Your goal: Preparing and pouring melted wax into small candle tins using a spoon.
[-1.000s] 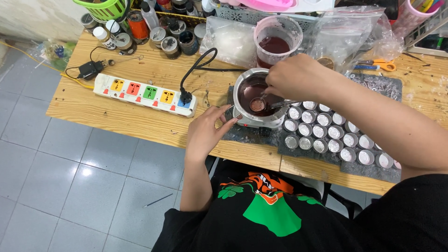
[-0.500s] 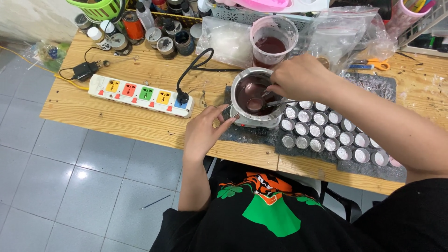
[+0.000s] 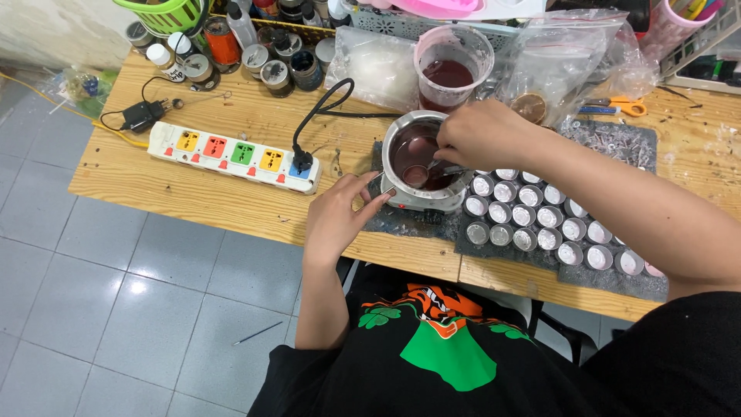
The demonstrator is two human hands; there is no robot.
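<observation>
Fingers of your right hand [image 3: 482, 135] were pinched narrow on a small metal spoon [image 3: 423, 173], its bowl dipped in the dark red liquid of the metal pot [image 3: 417, 158] at the counter's [image 3: 231, 197] middle. Your left hand [image 3: 336, 220], fingers loosely spread and holding nothing, steadied the pot's rim at 7 o'clock. The spoon looked light, stiff and likely slippery; grip it high on the handle. Small foil cups [image 3: 532, 216] sat at 4 o'clock.
</observation>
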